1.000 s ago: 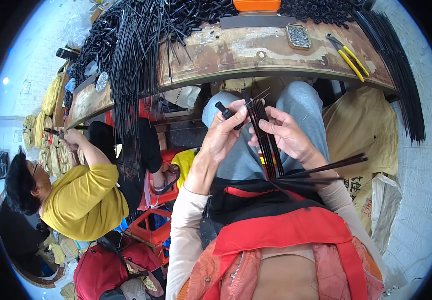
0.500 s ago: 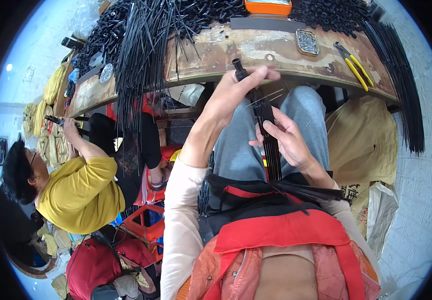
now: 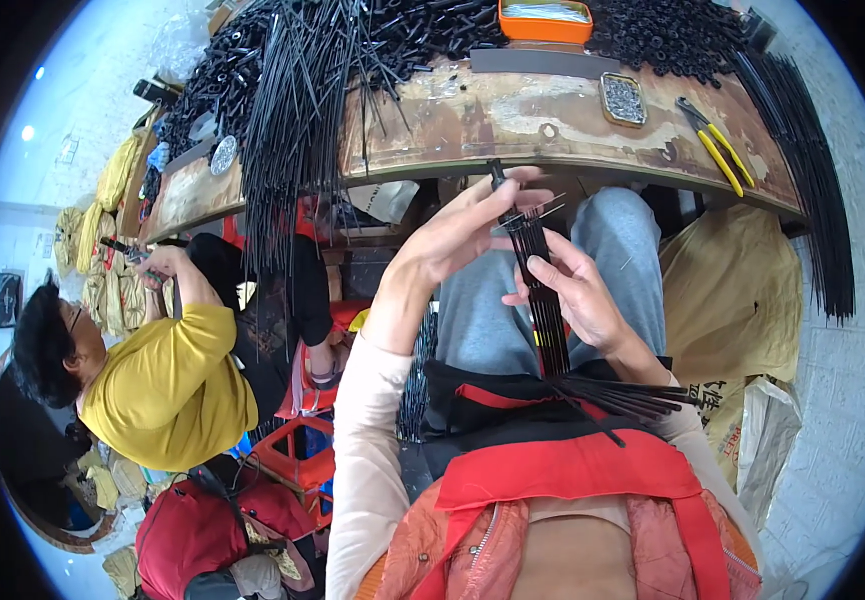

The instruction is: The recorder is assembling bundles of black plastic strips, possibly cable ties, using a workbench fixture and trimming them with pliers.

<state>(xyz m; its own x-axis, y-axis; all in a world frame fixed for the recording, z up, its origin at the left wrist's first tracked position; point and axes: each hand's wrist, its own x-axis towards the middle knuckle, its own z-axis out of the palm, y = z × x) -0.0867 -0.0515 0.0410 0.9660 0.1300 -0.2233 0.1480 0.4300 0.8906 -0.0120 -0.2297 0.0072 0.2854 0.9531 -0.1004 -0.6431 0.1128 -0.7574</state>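
Over my lap stands a slim bundle of black rods [image 3: 550, 330] that looks like umbrella ribs, with a dark tubular fitting [image 3: 498, 176] at its far end. My right hand [image 3: 581, 292] is closed round the middle of the bundle, thumb on top. My left hand [image 3: 458, 228] curls about the fitting, its fingertips partly blurred. Thin silvery wires [image 3: 549, 208] stick out crosswise between the two hands. The rods' near ends fan out to the right across my black and red apron [image 3: 563, 465].
Ahead is a worn wooden table [image 3: 453, 125] with loose black rods [image 3: 293, 120], heaps of small black parts [image 3: 658, 40], an orange box [image 3: 545, 22], a tin of metal bits [image 3: 623, 98] and yellow-handled pliers [image 3: 715, 145]. A co-worker in a yellow top [image 3: 168, 385] sits at left.
The dark fitting and my left hand have come nearer to me and to my right hand. My right hand keeps its hold on the rods. The view has shifted slightly.
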